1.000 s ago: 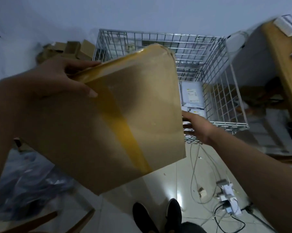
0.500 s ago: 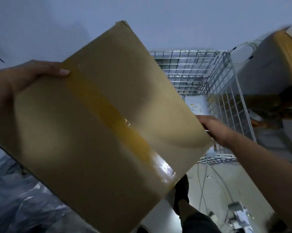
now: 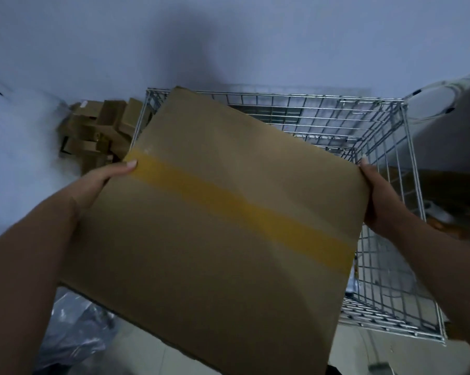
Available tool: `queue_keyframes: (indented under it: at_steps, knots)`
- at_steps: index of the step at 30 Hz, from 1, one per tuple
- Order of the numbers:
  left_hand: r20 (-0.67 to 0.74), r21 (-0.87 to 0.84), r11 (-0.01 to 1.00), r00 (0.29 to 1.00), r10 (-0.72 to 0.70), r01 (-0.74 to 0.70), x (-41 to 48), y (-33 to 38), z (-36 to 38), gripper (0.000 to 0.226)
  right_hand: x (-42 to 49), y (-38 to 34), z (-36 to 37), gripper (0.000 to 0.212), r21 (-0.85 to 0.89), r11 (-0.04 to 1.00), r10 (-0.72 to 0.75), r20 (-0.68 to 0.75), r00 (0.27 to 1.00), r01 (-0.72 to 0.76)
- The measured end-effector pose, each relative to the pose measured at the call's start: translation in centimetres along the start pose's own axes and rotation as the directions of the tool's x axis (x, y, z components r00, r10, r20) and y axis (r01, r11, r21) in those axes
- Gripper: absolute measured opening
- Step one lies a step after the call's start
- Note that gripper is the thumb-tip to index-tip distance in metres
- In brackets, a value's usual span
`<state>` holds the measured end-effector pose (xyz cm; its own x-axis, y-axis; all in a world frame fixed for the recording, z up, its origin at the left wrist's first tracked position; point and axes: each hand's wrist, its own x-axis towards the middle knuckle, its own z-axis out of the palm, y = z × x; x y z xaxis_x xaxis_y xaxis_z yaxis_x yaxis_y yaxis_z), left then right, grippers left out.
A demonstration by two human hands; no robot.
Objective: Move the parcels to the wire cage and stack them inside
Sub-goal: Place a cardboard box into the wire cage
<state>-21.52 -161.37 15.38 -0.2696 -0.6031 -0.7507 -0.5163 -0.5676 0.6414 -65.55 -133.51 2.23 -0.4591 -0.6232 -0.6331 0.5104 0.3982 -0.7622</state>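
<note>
A large flat brown cardboard parcel (image 3: 215,239) with a yellow tape stripe across it fills the middle of the view. My left hand (image 3: 101,182) grips its left edge at the tape end, thumb on top. My right hand (image 3: 377,201) grips its right edge. The parcel hangs tilted above the near left part of the silver wire cage (image 3: 377,136), whose open top lies behind and to the right. The parcel hides most of the cage's inside.
A heap of small brown boxes (image 3: 98,131) lies against the wall left of the cage. Dark plastic wrap (image 3: 74,331) lies on the floor at the lower left. A pale round object (image 3: 439,101) and a grey surface stand right of the cage.
The parcel has swung from steeply tilted to nearly level and moved over the cage. My right hand has shifted from the cage rim to the parcel's right edge.
</note>
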Motion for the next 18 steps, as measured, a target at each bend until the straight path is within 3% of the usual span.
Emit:
queue_keyframes:
  at_steps: [5,12,15,18]
  knots:
    - [0.043,-0.073,0.996,0.998,-0.048,0.051,3.7,-1.4,-1.4,0.052,1.4,0.0,1.0,0.061,0.099,0.995,-0.018,0.093,0.996,0.009]
    - [0.132,-0.118,0.989,0.989,-0.070,0.086,6.5,-1.2,-0.9,0.068,2.7,-1.3,1.6,0.039,0.099,0.994,-0.057,0.044,0.997,0.052]
    - [0.124,-0.123,0.988,0.989,-0.080,0.095,7.7,-1.3,-0.8,0.079,3.5,-1.7,1.4,0.050,0.104,0.994,-0.050,0.046,0.998,0.045]
    - [0.110,-0.163,0.984,0.993,-0.052,0.070,8.8,-1.9,-0.9,0.067,4.4,-1.7,1.4,0.063,0.122,0.992,0.011,0.084,0.996,-0.021]
